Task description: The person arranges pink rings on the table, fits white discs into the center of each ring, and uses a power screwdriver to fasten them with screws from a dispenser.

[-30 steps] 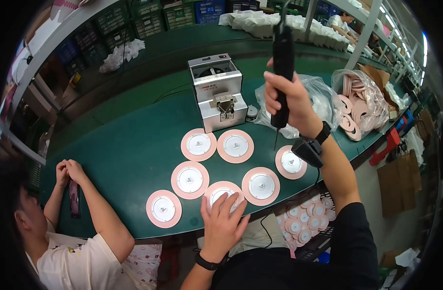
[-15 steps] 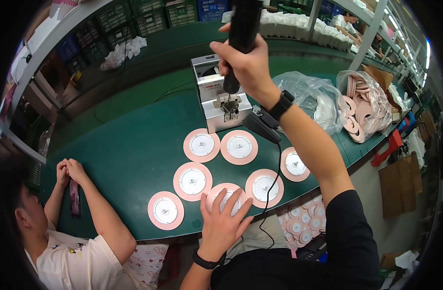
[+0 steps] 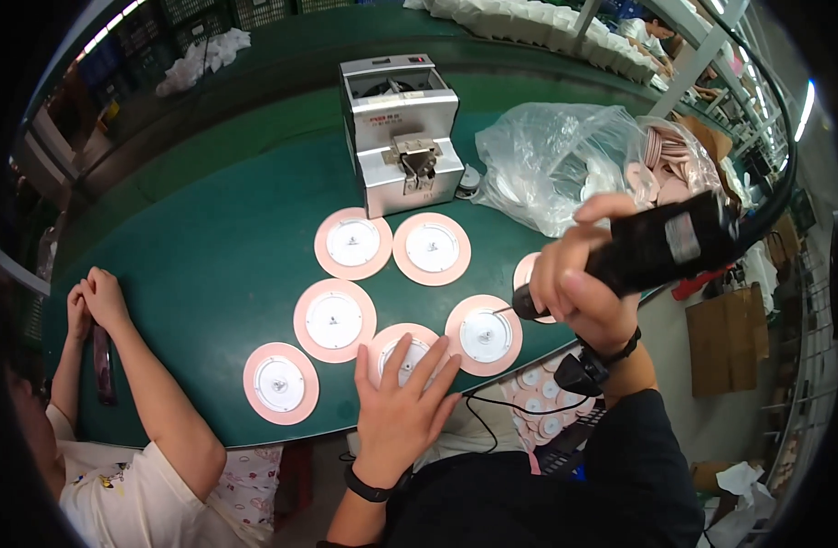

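My right hand [image 3: 579, 283] is wrapped round a black electric screwdriver [image 3: 661, 239], tilted with its thin bit pointing left. The bit's tip is over or at a pink-rimmed disc with a white centre [image 3: 483, 352]; contact cannot be made out. My left hand [image 3: 399, 402] lies with spread fingers on the neighbouring pink-rimmed disc [image 3: 385, 343], covering part of it. Several matching discs lie around them, among them one at the left [image 3: 280, 384]. Behind these stands a silver screw feeder [image 3: 396, 137].
A clear plastic bag [image 3: 542, 164] and a bag of pink rings [image 3: 670, 164] lie at the right of the green table [image 3: 200, 237]. On the left, another person's clasped hands [image 3: 99, 301] rest beside a phone [image 3: 104, 365]. More discs [image 3: 538, 393] sit below the table edge.
My right hand has brought the screwdriver from the screw feeder down and right to a disc, tilting it from upright. My left hand stays on its disc. The view has shifted somewhat.
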